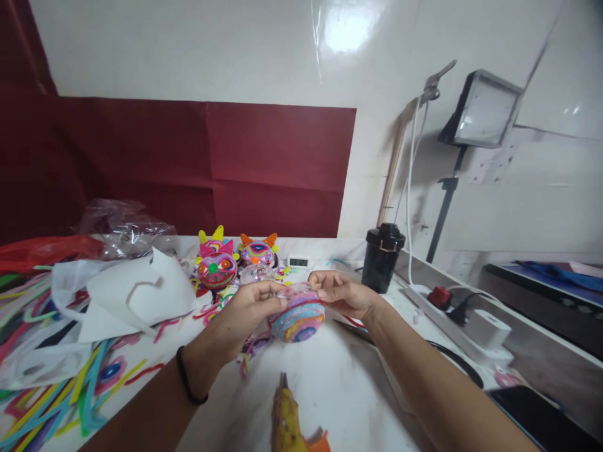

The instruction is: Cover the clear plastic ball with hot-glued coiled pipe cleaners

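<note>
Both hands — left hand (247, 307), right hand (342, 292) — pinch the striped ball (298, 316) with their fingers.

Craft workbench: pipe cleaners (56, 389), glue gun (288, 417)

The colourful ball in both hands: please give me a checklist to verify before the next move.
1. Ball held by both hands: ok, left hand and right hand grip it above the table.
2. Fingers pinching the clear piece on top: ok.
3. Glue gun tip apart from the hands: ok.
4. Glue gun hot: cannot tell.
5. Finished figures out of the way: ok.
</note>
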The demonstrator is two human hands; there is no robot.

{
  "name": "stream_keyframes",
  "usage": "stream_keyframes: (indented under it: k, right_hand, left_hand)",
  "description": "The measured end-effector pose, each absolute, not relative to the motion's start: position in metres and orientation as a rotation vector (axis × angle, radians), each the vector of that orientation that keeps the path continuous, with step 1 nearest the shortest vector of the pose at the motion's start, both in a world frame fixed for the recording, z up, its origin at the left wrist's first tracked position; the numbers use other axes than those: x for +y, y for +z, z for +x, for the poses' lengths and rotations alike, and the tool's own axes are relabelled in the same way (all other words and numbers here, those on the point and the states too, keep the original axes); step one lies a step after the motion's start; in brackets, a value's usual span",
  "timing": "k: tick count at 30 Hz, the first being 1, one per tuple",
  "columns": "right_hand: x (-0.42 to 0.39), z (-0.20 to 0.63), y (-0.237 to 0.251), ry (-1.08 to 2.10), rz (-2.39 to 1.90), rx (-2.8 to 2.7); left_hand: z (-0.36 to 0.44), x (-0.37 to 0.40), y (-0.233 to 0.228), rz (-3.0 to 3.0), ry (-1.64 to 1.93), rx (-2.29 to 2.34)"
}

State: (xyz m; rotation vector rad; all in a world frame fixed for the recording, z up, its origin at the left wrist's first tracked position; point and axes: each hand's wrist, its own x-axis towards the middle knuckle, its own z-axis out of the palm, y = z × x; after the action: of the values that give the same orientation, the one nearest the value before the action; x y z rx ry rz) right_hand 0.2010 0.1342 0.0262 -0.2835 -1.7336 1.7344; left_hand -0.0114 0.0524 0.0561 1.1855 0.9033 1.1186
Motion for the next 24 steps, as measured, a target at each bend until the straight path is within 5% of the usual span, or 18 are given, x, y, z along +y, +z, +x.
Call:
stream_keyframes:
  k: [24]
  right_hand:
    - [0.098,0.160,0.044,1.234,-0.662,-1.895]
  left_hand:
    - [-0.044,0.024,0.013,1.077,1.366,1.029]
